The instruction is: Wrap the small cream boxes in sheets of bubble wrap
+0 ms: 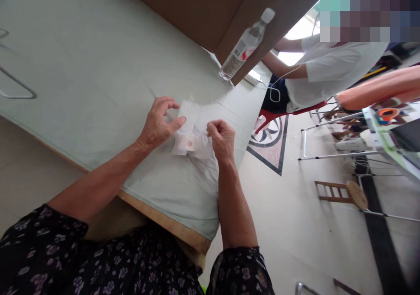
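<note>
On the pale green cloth lies a thin white sheet (189, 110), which looks like tissue or soft plastic. My left hand (160, 121) is at its left edge, thumb and forefinger apart, with the thumb tip over the sheet. At the right edge, my right hand (223, 138) is closed, thumb against bent fingers; what it pinches cannot be made out. Between the hands, nearer to me, sits a small pale square (190, 143) with a round brownish mark. Crumpled translucent film (207, 169) spreads below it toward the table's corner.
The cloth-covered table (82, 67) ends just right of my right hand. A large brown cardboard box (190, 10) stands at the back, with a clear plastic bottle (241, 50) beside it. Beyond the right edge, a person in a white shirt (337, 69) sits on a red chair (305, 110).
</note>
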`<action>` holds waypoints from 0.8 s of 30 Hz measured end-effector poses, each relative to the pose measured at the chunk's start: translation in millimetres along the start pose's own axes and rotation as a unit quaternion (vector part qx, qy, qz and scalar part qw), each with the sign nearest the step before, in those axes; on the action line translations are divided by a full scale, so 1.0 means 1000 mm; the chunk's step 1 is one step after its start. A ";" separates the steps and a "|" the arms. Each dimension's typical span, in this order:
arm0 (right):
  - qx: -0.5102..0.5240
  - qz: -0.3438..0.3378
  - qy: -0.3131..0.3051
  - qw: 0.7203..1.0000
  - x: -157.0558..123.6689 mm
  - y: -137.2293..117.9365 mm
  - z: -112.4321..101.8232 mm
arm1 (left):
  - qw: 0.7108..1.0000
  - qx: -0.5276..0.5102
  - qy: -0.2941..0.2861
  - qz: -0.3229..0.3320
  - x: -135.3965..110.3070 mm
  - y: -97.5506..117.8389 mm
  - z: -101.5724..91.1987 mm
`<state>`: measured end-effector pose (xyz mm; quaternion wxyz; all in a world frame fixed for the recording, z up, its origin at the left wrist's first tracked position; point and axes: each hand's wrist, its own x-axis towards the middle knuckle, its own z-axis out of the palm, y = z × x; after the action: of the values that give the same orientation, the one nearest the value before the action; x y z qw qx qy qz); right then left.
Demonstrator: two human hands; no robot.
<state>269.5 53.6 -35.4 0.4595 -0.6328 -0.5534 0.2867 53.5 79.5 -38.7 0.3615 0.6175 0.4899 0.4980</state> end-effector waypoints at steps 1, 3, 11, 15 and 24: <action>0.011 0.004 0.001 1.000 0.001 0.004 0.003 | 0.999 0.034 -0.002 0.019 -0.001 0.001 0.000; 0.019 0.013 0.003 1.000 0.002 0.012 0.010 | 0.995 0.083 -0.055 0.010 -0.005 0.004 0.001; 0.043 -0.010 0.046 0.998 0.000 0.020 0.011 | 0.978 0.147 -0.131 -0.065 -0.007 0.010 0.001; 0.028 -0.036 0.056 0.997 0.018 0.024 0.003 | 0.978 0.197 -0.024 -0.068 0.006 0.002 -0.012; -0.017 -0.060 0.158 0.986 0.018 0.029 -0.012 | 0.944 0.325 -0.020 -0.056 0.007 -0.008 -0.018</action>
<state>296.3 68.5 -53.5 0.5468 -0.6431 -0.5159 0.1458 34.4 87.2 -40.6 0.1785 0.6830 0.6513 0.2782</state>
